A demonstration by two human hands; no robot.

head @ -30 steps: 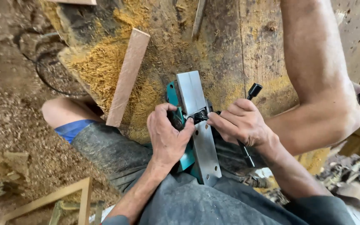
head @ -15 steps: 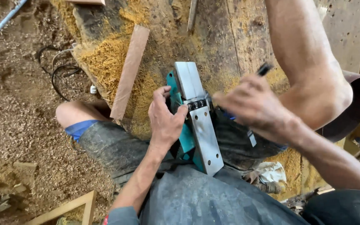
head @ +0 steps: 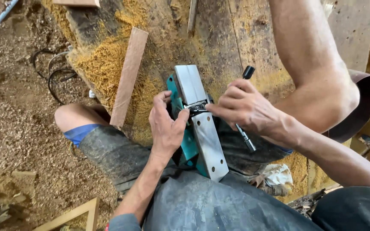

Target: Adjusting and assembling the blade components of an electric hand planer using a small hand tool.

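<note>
A teal electric planer point(head: 200, 128) lies upside down on my lap, its grey metal sole plate facing up. My left hand point(head: 165, 126) grips the planer's left side beside the blade drum, thumb at the gap in the sole. My right hand point(head: 245, 109) reaches in from the right, fingertips at the blade drum, and holds a slim metal socket wrench point(head: 247, 107) with a black handle end sticking up past the knuckles and its shaft pointing down right.
A flat wooden slat point(head: 127, 77) lies on the sawdust-covered workbench point(head: 219, 38). Black cable point(head: 50, 79) curls on the shavings-strewn floor at left. A wooden frame corner point(head: 76, 216) shows bottom left. A brown curved object point(head: 365, 107) sits at right.
My right hand lifted off with the wrench, then returned to the blade drum. The view shifted slightly downward; the left hand has kept its grip on the planer.
</note>
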